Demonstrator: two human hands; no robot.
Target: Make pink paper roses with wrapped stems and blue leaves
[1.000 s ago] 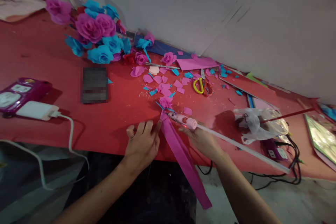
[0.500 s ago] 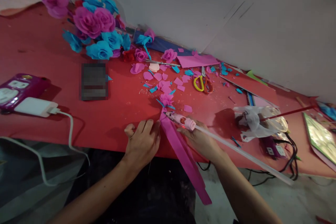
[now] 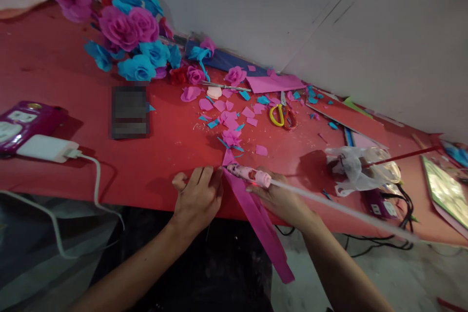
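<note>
A long pink paper strip (image 3: 256, 214) lies over the front edge of the red table (image 3: 153, 156) and hangs down towards the floor. My left hand (image 3: 197, 200) rests flat on the table beside the strip's upper end, fingers stretched and touching its edge. My right hand (image 3: 281, 200) is closed round a pink glue gun (image 3: 250, 174) with a long clear glue stick (image 3: 343, 212) trailing to the right. The gun's tip sits at the strip's left edge, close to my left fingertips.
Pink and blue paper roses (image 3: 135, 39) stand at the back left, loose petals and scraps (image 3: 230, 117) in the middle. Yellow-handled scissors (image 3: 280, 116), a power strip with a charger (image 3: 36, 141), a plastic bag (image 3: 354, 165) and cables (image 3: 402, 214) lie around.
The glue gun's tip has moved left across the top of the strip, towards my left fingers. My left hand has stayed in place.
</note>
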